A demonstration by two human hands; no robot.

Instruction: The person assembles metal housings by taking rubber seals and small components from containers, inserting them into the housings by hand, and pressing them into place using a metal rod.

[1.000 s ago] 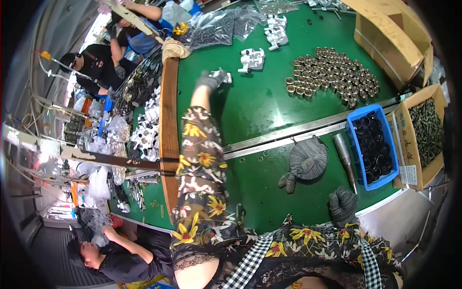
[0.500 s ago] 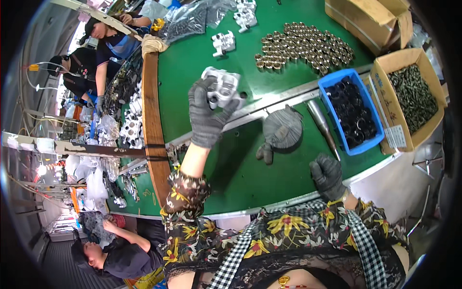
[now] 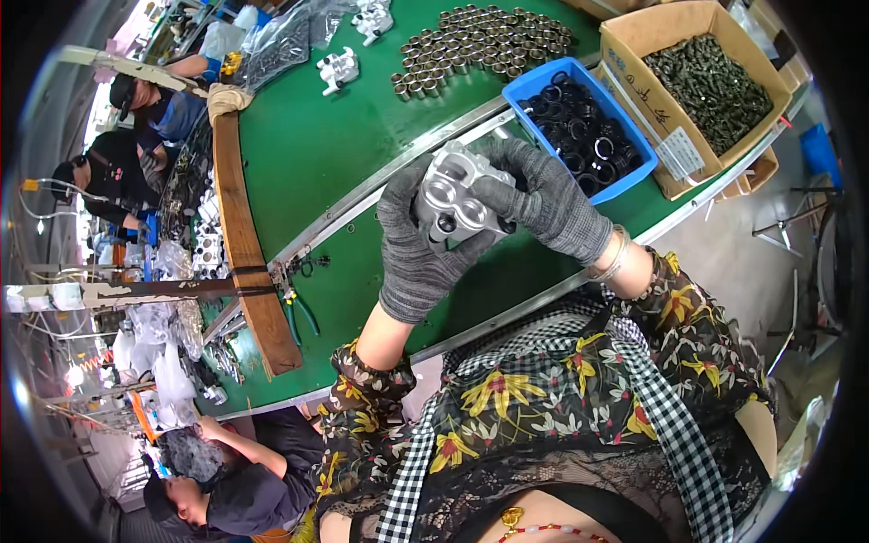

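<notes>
A silver cast-metal part (image 3: 453, 188) with round bores is held up between both hands over the near part of the bench. My left hand (image 3: 413, 253), in a dark grey knit glove, wraps it from the left and below. From the right, my gloved right hand (image 3: 559, 204) closes on it, with fingers across its top and right side. What else those fingers may hold is hidden. Just beyond my right hand a small silver end pokes out, its rest covered. Two similar castings, one nearer (image 3: 338, 71) and one farther (image 3: 372, 20), lie on the green bench top (image 3: 299, 163).
Many metal rings (image 3: 484, 45) stand at the back. Right are a blue bin (image 3: 626, 184) of black rings and a cardboard box (image 3: 631, 104) of small dark metal pieces. A metal rail (image 3: 362, 197) crosses the bench. Pliers (image 3: 303, 312) lie by a wooden board (image 3: 240, 217). Co-workers are left.
My right hand has come from the bench's near edge onto the casting. The left hand has brought the casting nearer me. The view has shifted right; the grey cloth bundle no longer shows.
</notes>
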